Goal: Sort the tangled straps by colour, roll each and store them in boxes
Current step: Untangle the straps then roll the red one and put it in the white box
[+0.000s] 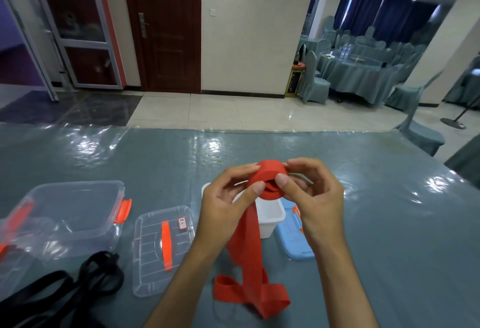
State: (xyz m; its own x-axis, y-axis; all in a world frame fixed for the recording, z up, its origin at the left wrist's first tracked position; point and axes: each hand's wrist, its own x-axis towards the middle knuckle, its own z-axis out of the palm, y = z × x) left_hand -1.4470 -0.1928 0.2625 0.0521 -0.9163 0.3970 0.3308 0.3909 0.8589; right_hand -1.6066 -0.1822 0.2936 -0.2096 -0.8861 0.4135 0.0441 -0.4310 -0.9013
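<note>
Since most of the red strap still hangs loose, the work looks to be in its early half; the table [363, 197], covered in glossy grey-blue sheeting, fills the lower frame and bears everything; at lower left stands the clear box [65, 210] with orange latches, open, and its inside looks bare of any rolled strap, though the glare makes that hard to swear to; below it, in the bottom left corner, the black straps [85, 281] lie in an unsorted heap, not yet rolled; right of the clear box lies its lid [161, 247], flat on the table; at centre, behind the hands, a white box [270, 218] stands open, what shows of its inside bare; a blue lid [291, 244] lies just beside it to the right; the red strap [249, 249] runs from a partly wound coil at centre frame down to a loose folded tail at bottom centre; the left hand [228, 205] and the right hand [317, 197] both pinch that coil, thumbs on its near face; left to do, by my judgement: finish this roll, box it, then roll and box the black ones.
</note>
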